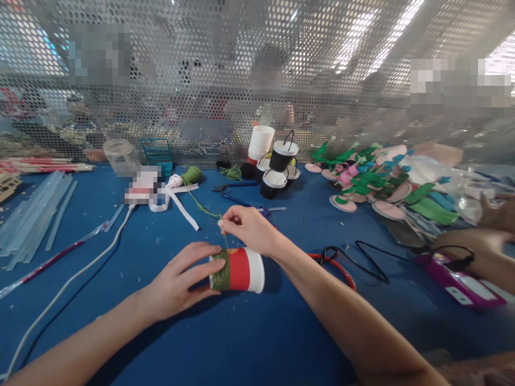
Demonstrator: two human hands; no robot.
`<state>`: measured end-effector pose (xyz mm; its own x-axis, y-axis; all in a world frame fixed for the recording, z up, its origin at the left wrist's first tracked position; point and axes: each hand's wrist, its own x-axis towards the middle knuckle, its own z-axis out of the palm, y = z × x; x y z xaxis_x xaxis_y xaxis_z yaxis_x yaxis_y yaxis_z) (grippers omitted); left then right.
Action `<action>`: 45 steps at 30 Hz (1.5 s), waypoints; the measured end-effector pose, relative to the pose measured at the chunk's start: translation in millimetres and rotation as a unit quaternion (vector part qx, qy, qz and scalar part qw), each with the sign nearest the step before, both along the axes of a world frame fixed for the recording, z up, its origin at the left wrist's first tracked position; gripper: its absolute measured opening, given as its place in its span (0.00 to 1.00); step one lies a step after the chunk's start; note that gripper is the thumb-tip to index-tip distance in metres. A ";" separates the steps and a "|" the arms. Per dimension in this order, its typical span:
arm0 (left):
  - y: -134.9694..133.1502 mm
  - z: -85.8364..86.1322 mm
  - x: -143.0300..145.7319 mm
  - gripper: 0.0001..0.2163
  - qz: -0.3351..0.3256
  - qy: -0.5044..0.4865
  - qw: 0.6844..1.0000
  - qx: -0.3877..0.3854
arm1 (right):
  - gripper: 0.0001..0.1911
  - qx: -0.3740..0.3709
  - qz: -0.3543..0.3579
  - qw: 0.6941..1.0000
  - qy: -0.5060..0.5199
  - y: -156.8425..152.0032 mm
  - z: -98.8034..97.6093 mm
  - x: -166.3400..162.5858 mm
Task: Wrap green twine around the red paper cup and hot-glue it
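A red and white paper cup [240,269] lies on its side above the blue table, its left end wrapped in green yarn [222,277]. My left hand [183,276] is closed around that wrapped end, fingers over the yarn. Just above the cup, my right hand [247,228] pinches the yarn strand between thumb and forefinger. From the pinch the strand runs back to a green yarn ball [191,175] on the table. The cup's base is partly hidden by my left fingers.
Behind stand stacked white cups [261,142], black cup buckets [274,183] and pliers [235,186]. Glue sticks [36,217] and a white cable [72,279] lie left. Green craft pieces [362,182], a purple power strip [458,281] and another person's hand [470,249] are right.
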<state>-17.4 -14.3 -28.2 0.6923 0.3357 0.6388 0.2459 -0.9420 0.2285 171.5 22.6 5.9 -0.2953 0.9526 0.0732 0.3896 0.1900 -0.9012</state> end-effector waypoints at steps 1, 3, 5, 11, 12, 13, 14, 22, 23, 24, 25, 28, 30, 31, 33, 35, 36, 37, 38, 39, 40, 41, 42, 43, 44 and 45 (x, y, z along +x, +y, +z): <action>0.0 -0.4 -0.3 0.15 -0.001 0.000 1.000 0.007 | 0.07 -0.006 0.004 1.000 -0.004 -0.2 -0.2 -0.1; 0.0 -0.8 -0.8 0.15 -0.001 0.005 1.000 0.019 | 0.06 -0.019 0.012 1.000 -0.008 -0.5 -0.1 -0.3; 0.2 -0.8 -1.6 0.15 0.001 0.014 1.000 0.028 | 0.06 -0.029 0.021 0.999 -0.014 -1.0 0.2 -0.7; 1.0 -1.0 -3.8 0.14 -0.001 0.039 0.998 0.055 | 0.06 -0.042 0.035 0.997 -0.059 -2.1 1.2 -3.1; 0.9 -1.3 -4.0 0.15 0.000 0.045 0.997 0.058 | 0.06 -0.043 0.038 0.996 -0.066 -2.1 1.1 -3.5; 0.7 -1.5 -4.1 0.15 0.005 0.051 0.997 0.058 | 0.05 -0.044 0.042 0.996 -0.071 -2.1 1.0 -3.8; 0.5 -1.7 -4.1 0.17 0.010 0.057 0.997 0.058 | 0.05 -0.045 0.044 0.995 -0.075 -2.0 0.8 -4.1; -0.2 -1.0 -3.9 0.15 0.024 0.092 0.994 0.057 | 0.06 -0.049 0.047 0.993 -0.094 -2.8 -2.4 -7.9; -0.1 -0.8 -4.2 0.15 0.024 0.100 0.993 0.057 | 0.06 -0.053 0.045 0.993 -0.097 -2.9 -2.8 -8.3; 0.1 -0.4 -4.5 0.14 0.022 0.108 0.992 0.058 | 0.06 -0.058 0.044 0.992 -0.099 -3.0 -3.1 -8.7; 0.2 -0.1 -4.9 0.13 0.021 0.117 0.991 0.058 | 0.06 -0.060 0.045 0.992 -0.100 -3.1 -3.3 -9.0; 0.6 0.6 -5.5 0.13 0.019 0.133 0.989 0.055 | 0.06 -0.061 0.052 0.991 -0.104 -3.4 -3.7 -9.9; 0.8 0.6 -5.1 0.14 0.022 0.134 0.990 0.046 | 0.06 -0.060 0.055 0.991 -0.106 -3.1 -4.7 -10.5; 1.0 0.5 -4.6 0.14 0.022 0.131 0.990 0.040 | 0.06 -0.060 0.058 0.991 -0.108 -2.7 -5.5 -10.7; 1.7 0.4 -3.3 0.15 0.019 0.113 0.993 0.022 | 0.09 -0.057 0.068 0.990 -0.109 -0.9 -7.4 -10.6; 3.4 0.6 -2.5 0.17 0.015 0.078 0.997 -0.020 | 0.12 -0.039 0.062 0.992 -0.100 1.6 -7.8 -8.8; 4.5 0.7 -2.4 0.17 0.018 0.057 0.997 -0.053 | 0.13 -0.025 0.049 0.995 -0.089 2.7 -7.0 -7.1; 5.8 0.7 -2.7 0.18 0.027 0.037 0.994 -0.097 | 0.14 -0.009 0.030 0.997 -0.073 3.3 -5.3 -5.0; 7.1 0.6 -3.3 0.19 0.042 0.016 0.988 -0.147 | 0.15 0.005 0.011 0.998 -0.055 3.4 -2.9 -2.4; 8.3 0.2 -3.9 0.20 0.066 -0.006 0.978 -0.200 | 0.15 0.014 -0.004 0.999 -0.037 2.8 -0.1 0.6; 9.2 -0.3 -4.5 0.21 0.097 -0.033 0.962 -0.253 | 0.15 0.019 -0.014 1.000 -0.020 1.4 2.7 3.7; 10.0 -0.8 -4.9 0.22 0.116 -0.058 0.944 -0.302 | 0.15 0.017 -0.017 1.000 -0.008 -0.7 5.1 6.7; 10.4 -1.4 -5.1 0.21 0.122 -0.087 0.928 -0.342 | 0.15 0.010 -0.014 1.000 -0.001 -3.4 6.7 9.6; 10.5 -1.9 -5.0 0.21 0.124 -0.110 0.913 -0.372 | 0.15 -0.003 -0.006 1.000 0.002 -6.5 7.4 12.2; 10.3 -2.3 -4.6 0.21 0.119 -0.129 0.902 -0.394 | 0.17 -0.019 0.004 1.000 0.000 -9.8 7.1 14.4; 10.0 -2.4 -4.2 0.20 0.112 -0.141 0.896 -0.407 | 0.20 -0.035 0.014 0.999 -0.004 -13.0 5.9 16.2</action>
<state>-21.6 -4.3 -30.6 0.3989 0.8799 0.2582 0.2327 -0.3695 0.8996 187.7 9.6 11.8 -0.3226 0.9465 0.0040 0.3918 0.1374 -0.9097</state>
